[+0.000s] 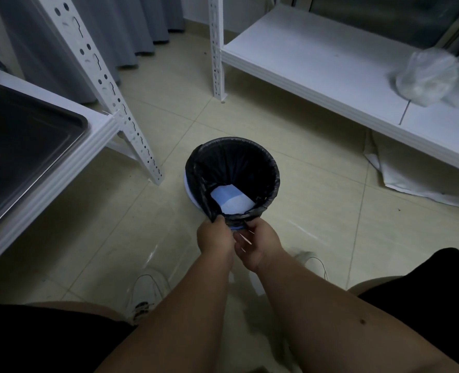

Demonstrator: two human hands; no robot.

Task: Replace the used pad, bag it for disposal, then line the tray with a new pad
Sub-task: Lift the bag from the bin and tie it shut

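A small round bin lined with a black bag (263,162) stands on the tiled floor in front of me. The folded white and pale blue used pad (231,201) lies inside the bag. My left hand (214,238) pinches the bag's near edge at the bin's rim. My right hand (258,244) grips the same rolled edge just to the right, fingers curled under it. The steel tray (34,135) sits bare on the white shelf at the left.
A white slotted shelf post (110,84) stands between the tray and the bin. A second low white shelf (317,65) at the right carries a crumpled clear plastic bag (427,76). Grey curtains hang behind. My shoes and knees frame the bottom.
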